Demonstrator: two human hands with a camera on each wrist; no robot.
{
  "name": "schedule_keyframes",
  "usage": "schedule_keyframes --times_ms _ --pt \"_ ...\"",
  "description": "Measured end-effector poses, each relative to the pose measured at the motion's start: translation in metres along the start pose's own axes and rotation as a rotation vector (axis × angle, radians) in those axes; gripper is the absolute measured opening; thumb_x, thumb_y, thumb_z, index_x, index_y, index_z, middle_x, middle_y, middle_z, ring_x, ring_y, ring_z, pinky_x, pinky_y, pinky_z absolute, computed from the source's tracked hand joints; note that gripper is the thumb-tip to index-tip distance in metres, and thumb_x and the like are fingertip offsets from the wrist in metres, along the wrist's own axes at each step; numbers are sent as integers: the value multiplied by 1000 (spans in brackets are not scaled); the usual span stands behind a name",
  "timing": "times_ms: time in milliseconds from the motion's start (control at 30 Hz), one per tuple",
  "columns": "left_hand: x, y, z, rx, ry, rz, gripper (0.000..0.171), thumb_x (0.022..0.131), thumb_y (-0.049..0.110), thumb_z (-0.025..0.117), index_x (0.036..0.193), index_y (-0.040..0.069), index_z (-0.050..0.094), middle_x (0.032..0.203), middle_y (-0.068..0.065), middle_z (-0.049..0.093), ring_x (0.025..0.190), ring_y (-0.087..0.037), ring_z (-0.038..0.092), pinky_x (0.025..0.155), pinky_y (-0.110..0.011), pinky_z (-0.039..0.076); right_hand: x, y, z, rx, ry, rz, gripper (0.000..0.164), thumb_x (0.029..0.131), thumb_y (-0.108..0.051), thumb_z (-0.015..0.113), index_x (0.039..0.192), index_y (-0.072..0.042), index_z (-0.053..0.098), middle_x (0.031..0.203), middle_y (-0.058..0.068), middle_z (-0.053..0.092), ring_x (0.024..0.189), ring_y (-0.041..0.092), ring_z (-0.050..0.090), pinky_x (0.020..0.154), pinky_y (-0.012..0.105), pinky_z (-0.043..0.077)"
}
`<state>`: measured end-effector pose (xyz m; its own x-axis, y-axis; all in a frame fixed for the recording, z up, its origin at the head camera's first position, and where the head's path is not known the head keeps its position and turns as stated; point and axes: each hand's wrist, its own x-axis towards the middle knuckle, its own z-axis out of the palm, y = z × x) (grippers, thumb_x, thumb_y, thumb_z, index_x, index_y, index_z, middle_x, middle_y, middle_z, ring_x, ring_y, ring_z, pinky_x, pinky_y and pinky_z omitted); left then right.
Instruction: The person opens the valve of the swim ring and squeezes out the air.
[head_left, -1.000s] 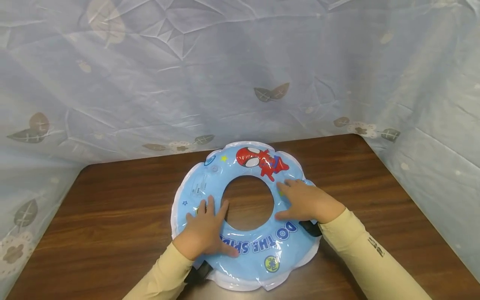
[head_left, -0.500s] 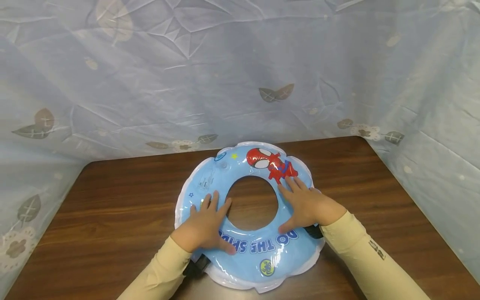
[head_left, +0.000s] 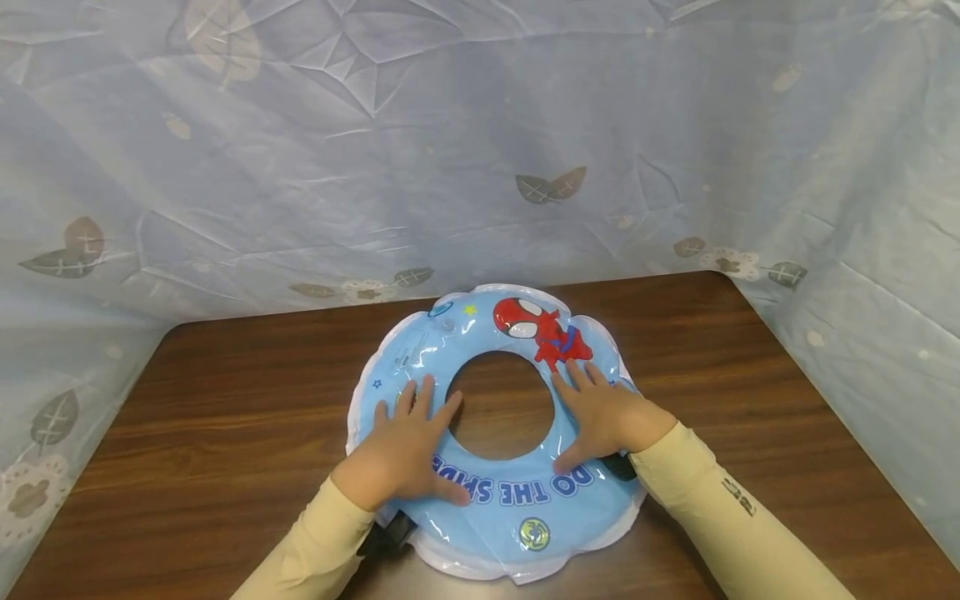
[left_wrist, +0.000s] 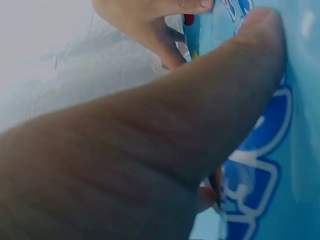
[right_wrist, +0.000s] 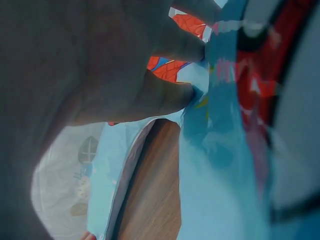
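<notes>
A light blue inflatable swim ring (head_left: 495, 517) with a white scalloped edge lies flat on the wooden table, a red cartoon figure and blue lettering printed on its glossy top. My left hand (head_left: 401, 454) rests on the ring's left side, fingers spread and straight, thumb over the lettering. On the ring's right side lies my right hand (head_left: 603, 412), its fingers spread just below the red figure. In the left wrist view the thumb (left_wrist: 260, 37) presses against the blue vinyl. The right wrist view shows fingertips (right_wrist: 187, 95) touching the ring (right_wrist: 210, 165).
The dark brown table (head_left: 225, 417) extends on both sides of the ring. A pale blue-grey curtain (head_left: 450, 167) with leaf prints hangs behind the table and along its sides. Black wrist straps (head_left: 386, 533) sit at the sleeve cuffs.
The ring has turned slightly clockwise and shifted a little right since a second ago. My right hand has moved along with it, while both hands stay spread on its top.
</notes>
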<state>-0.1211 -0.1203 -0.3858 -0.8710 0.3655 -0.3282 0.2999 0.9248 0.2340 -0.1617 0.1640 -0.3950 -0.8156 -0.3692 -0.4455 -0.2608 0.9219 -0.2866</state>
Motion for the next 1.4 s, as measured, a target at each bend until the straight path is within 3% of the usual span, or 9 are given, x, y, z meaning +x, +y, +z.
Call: schedule_keyframes --times_ms 333,567,833,1100,1400 --pt "-8 11 2 -48 55 -87 139 60 78 85 163 5 27 166 -32 21 151 -55 20 102 -87 25 -1 -2 -1 -4 -6 15 126 68 -55 91 164 -9 25 171 22 13 154 53 10 110 77 27" --pt "0 2 7 -37 60 -118 149 55 77 88 160 -7 24 167 -31 20 153 -51 21 103 -85 27 -1 -5 -1 -8 5 12 124 68 -57 89 164 -8 27 171 23 14 154 53 12 111 78 25" --pt "10 -12 10 -48 14 -112 146 57 77 87 161 -4 24 169 -27 17 155 -47 18 108 -81 25 -4 -5 -5 -19 37 -5 121 70 -62 86 163 -6 30 169 24 19 153 53 16 107 75 34" --pt "13 -15 9 -35 9 -96 145 58 77 87 161 -3 24 169 -26 18 155 -46 18 110 -80 22 -11 -1 -13 -13 98 -34 124 70 -65 85 163 -5 29 169 27 16 154 53 12 110 79 23" --pt "14 -21 6 -42 -2 -87 142 59 74 88 162 -2 25 170 -25 17 156 -46 16 112 -79 20 -10 -8 -6 16 35 -13 124 67 -56 90 163 -7 29 169 25 17 153 54 13 110 79 23"
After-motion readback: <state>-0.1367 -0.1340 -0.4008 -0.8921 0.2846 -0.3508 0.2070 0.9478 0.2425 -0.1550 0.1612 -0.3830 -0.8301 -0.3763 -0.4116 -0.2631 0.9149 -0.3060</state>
